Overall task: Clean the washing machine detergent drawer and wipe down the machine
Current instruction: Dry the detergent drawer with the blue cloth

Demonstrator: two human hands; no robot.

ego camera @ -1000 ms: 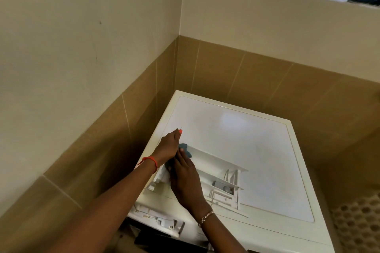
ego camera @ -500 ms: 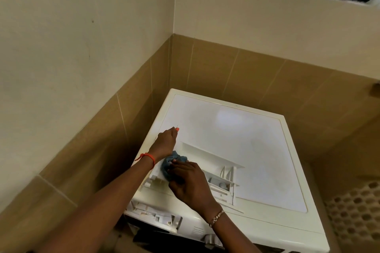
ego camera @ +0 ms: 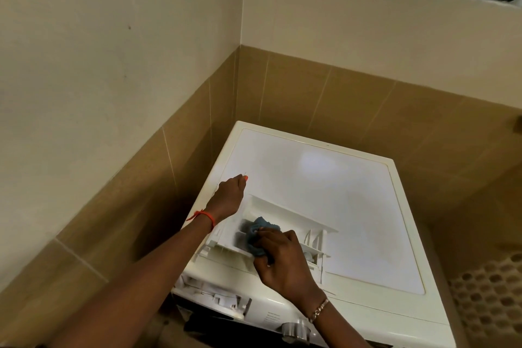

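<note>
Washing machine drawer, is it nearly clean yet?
Done: white plastic detergent drawer is out, lying on the white washing machine. In hand: right hand holds a blue cloth inside it; left hand is at its end. Left: refilling the empty slot, wiping the machine.

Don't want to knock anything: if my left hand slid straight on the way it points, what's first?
The left hand points across the bare washing machine top, so the way looks free up to the tiled wall behind it; depth is unclear.
</note>
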